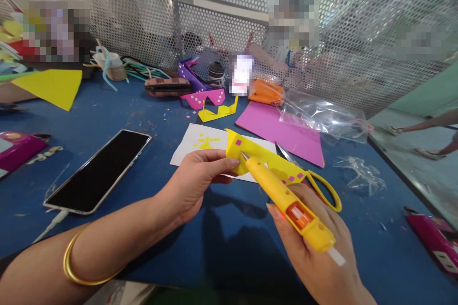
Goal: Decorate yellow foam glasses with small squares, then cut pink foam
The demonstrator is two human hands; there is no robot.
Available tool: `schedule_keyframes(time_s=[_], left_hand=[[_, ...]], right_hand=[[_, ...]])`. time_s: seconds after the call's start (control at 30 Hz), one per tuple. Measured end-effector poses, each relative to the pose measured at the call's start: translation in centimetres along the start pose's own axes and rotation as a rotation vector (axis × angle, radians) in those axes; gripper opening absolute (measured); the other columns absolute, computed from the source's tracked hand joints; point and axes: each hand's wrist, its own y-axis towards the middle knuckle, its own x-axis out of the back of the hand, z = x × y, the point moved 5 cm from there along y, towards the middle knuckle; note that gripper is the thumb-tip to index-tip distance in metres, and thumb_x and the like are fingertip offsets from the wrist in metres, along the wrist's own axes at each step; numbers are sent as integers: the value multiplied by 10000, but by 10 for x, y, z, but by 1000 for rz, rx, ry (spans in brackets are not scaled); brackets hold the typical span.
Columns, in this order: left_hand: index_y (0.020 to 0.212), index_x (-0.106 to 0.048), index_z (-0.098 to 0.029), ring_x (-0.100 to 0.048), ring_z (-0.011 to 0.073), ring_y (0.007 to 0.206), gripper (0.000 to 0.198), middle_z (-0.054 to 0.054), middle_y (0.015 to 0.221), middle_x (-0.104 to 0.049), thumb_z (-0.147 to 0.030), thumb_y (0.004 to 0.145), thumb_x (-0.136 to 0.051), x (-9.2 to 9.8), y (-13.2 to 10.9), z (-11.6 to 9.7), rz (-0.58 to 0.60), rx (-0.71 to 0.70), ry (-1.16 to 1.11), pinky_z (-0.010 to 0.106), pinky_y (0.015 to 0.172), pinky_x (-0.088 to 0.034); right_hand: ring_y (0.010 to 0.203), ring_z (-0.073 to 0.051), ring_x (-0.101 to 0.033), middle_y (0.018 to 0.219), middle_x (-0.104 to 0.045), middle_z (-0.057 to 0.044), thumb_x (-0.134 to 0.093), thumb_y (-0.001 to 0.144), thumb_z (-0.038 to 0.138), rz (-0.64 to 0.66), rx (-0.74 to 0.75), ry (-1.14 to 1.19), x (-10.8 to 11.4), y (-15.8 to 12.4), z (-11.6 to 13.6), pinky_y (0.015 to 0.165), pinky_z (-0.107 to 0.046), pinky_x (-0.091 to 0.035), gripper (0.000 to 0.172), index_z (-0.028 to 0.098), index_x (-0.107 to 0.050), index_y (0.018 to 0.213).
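Between the thumb and fingers of my left hand (200, 176) is the left end of a yellow foam glasses cutout (282, 167) with small magenta squares on it. My right hand (318, 248) is wrapped round a yellow hot glue gun (275, 190); a clear glue stick pokes out of its back end. The metal nozzle points at the cutout's face, close to one magenta square. Whether the tip touches the foam I cannot tell. Under the cutout lies a white sheet (182, 145) bearing little yellow pieces (207, 142). Scissors (324, 190) with yellow handles lie partly hidden behind the cutout.
A black-screened phone (103, 167) with a cable lies at left. Beyond are pink glasses (203, 99), yellow glasses (218, 113), a magenta sheet (286, 131) and a plastic bag (322, 114). Magenta power strips (21, 150) sit at both sides. A perforated metal panel (222, 19) stands behind.
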Motion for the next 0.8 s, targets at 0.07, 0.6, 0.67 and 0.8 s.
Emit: schedule_keyframes(time_s=[0.07, 0.6, 0.67, 0.8], left_hand=[[753, -785, -182, -638, 127, 734, 88, 41, 827, -769, -256, 705, -789, 0, 0, 0, -2, 0, -2, 208, 646, -477], [690, -780, -189, -605, 108, 647, 56, 23, 735, -741, -240, 687, -802, -2, -1, -2, -7, 1, -6, 204, 601, -462], [678, -777, -183, -602, 112, 643, 53, 25, 714, -734, -230, 685, -799, -2, -1, -3, -14, 3, 3, 206, 594, -460], [687, -778, -177, -614, 126, 663, 56, 37, 736, -745, -231, 686, -791, -2, -1, -3, -15, 1, 15, 217, 600, -461]], right_hand=[[709, -175, -683, 868, -672, -68, -534, 933, 277, 11, 0, 7, 0, 0, 0, 557, -254, -544, 100, 184, -544, 968], [662, -162, -658, 824, -650, -43, -552, 909, 213, -1, 25, 14, 3, 2, 4, 523, -249, -523, 43, 196, -529, 941], [648, -157, -651, 804, -639, -34, -553, 913, 213, -10, 27, 16, 2, 2, 3, 521, -245, -524, 41, 197, -527, 941], [695, -168, -669, 836, -649, -48, -553, 920, 246, -23, 19, 5, 2, 1, 1, 580, -258, -560, 99, 182, -533, 993]])
